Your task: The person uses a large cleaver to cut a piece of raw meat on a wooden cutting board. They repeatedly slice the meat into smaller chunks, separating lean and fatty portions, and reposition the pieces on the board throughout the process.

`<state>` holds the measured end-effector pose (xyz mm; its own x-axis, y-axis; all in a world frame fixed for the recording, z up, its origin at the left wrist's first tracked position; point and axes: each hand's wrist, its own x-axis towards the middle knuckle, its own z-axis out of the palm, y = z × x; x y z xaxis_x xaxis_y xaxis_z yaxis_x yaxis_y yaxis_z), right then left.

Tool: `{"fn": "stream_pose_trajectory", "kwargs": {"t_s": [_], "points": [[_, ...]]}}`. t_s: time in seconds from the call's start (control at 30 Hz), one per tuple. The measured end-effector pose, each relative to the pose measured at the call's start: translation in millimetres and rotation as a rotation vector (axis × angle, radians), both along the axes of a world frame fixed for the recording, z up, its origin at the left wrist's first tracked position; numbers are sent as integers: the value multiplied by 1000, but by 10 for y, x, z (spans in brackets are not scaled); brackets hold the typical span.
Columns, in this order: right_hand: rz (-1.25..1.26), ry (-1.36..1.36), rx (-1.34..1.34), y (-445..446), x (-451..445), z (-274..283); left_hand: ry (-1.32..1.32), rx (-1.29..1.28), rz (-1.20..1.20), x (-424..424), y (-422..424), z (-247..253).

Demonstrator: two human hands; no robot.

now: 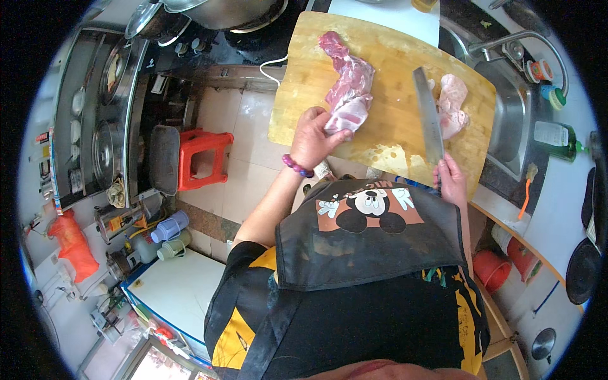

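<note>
A long piece of raw meat point(352, 80) lies lengthwise on the wooden cutting board point(389, 52), its pale, fatty end toward me. My left hand point(316, 130) grips that near end, with the thumb in front and the fingers partly hidden beneath the meat. In my right hand point(450, 178) is the handle of a kitchen knife, mostly covered by the fingers. Its long broad blade point(429, 114) points away from me over the board, right of the long piece. Smaller pale pieces of raw meat with skin or fat point(452, 102) rest just right of the blade.
A steel sink point(508, 118) with a curved faucet point(532, 34) adjoins the board on the right, near a green bottle of liquid point(558, 140). Beyond the board's left side stand a stove point(209, 47) and a large pot point(223, 14). A red plastic stool point(204, 159) is on the floor.
</note>
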<state>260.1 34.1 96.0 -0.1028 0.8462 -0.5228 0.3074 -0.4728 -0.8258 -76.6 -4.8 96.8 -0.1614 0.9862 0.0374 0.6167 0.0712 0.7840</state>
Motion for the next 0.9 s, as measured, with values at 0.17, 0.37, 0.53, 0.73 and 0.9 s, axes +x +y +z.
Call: {"fn": "stream_pose_trajectory", "kwargs": {"t_s": [0.17, 0.37, 0.53, 0.73, 0.9], "points": [[84, -35, -30, 0, -99, 38, 359, 338, -212, 356, 8, -119], [13, -113, 24, 51, 65, -81, 521, 340, -483, 489, 62, -263], [15, -117, 14, 72, 55, -70, 134, 414, -272, 311, -12, -155], [219, -310, 184, 113, 83, -54, 135, 233, 129, -46, 340, -222], [282, -479, 278, 119, 83, -111, 233, -86, 178, -20, 913, -193]]}}
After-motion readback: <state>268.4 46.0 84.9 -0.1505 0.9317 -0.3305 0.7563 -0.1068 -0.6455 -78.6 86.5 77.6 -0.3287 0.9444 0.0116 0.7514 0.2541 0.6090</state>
